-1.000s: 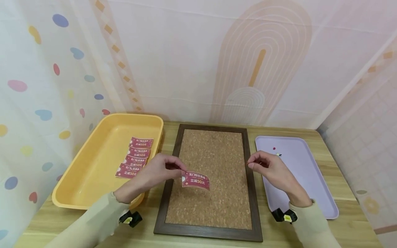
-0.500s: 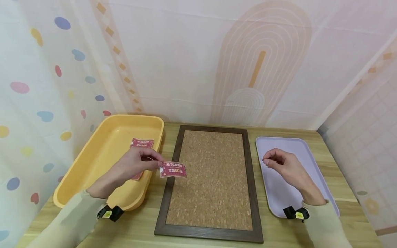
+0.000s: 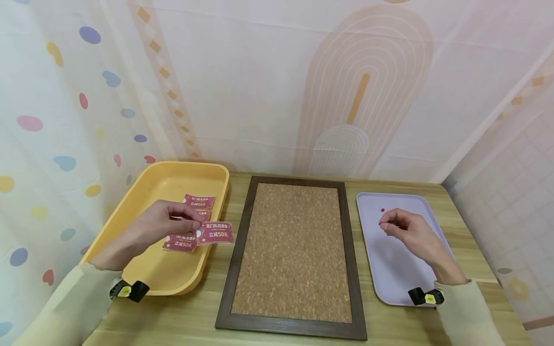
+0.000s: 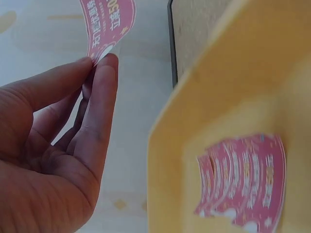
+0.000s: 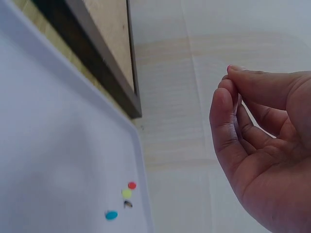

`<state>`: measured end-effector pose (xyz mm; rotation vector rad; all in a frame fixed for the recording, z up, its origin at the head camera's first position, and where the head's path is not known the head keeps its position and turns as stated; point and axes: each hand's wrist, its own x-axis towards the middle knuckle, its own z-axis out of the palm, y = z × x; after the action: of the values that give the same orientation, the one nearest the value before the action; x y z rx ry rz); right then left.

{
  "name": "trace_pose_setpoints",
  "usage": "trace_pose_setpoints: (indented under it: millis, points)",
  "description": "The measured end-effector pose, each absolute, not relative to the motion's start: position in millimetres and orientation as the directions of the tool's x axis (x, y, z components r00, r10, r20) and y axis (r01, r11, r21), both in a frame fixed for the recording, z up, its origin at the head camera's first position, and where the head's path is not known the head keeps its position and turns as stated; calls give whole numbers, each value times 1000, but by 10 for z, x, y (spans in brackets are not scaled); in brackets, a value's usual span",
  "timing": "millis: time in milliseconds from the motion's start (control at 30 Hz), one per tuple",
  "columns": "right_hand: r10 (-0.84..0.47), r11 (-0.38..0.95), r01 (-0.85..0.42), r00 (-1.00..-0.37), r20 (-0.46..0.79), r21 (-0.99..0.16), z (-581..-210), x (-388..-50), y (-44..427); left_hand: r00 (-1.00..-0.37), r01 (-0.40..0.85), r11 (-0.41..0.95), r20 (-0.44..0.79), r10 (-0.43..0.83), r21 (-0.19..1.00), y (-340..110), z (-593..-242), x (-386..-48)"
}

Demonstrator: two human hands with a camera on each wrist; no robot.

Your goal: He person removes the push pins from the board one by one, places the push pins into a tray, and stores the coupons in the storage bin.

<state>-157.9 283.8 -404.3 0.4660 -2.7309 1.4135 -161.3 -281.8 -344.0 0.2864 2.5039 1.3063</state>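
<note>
In the head view my left hand [image 3: 162, 226] pinches one end of a maroon coupon [image 3: 215, 233] between thumb and fingertips. It hovers over the right side of the yellow basin [image 3: 173, 168], above several like coupons [image 4: 257, 179] lying overlapped inside. My right hand [image 3: 409, 235] is above the lilac tray [image 3: 394, 283], thumb and fingertips pressed together. A tiny reddish speck shows at those tips, apparently a thumbtack [image 5: 234, 67], mostly hidden by the fingers. Loose red [image 5: 132, 185], yellow and blue [image 5: 111, 214] thumbtacks lie in the tray, with a small dark one among them.
A cork board [image 3: 298, 254] with a dark brown frame lies between basin and tray on the wooden table [image 3: 182, 322]. Its surface carries no coupons. A patterned curtain [image 3: 259, 86] hangs close behind everything.
My left hand has carried the coupon leftward from above the cork board to over the basin. My right hand has moved right, from the board's edge to above the tray.
</note>
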Motion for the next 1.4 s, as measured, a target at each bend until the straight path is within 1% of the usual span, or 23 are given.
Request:
trace_pose_setpoints:
  millis: [133, 367, 800, 1100, 1300, 1400]
  points:
    - [-247, 577, -260, -959, 138, -775, -4061, -1585, 2923, -924, 44, 579, -188, 333, 814, -2971, -3450, -1662]
    - [-267, 566, -265, -955, 130, -781, -4095, -1624, 3062, -892, -9, 554, -257, 371, 832, -3218, -3469, -1746]
    - [-306, 581, -202, -952, 18, -789, -4140, -1727, 3249, -819, -86, 560, -379, 431, 824, -3572, -3648, -1887]
    - [-326, 574, -153, -944, -53, -804, -4223, -1819, 3337, -780, -165, 575, -463, 421, 802, -3722, -3827, -1937]
    - [-325, 592, -104, -938, -118, -799, -4277, -1853, 3377, -767, -169, 593, -483, 422, 787, -3786, -3897, -1979]
    - [-340, 605, -104, -930, -138, -789, -4301, -1876, 3389, -764, -166, 609, -492, 418, 775, -3835, -3932, -1993]
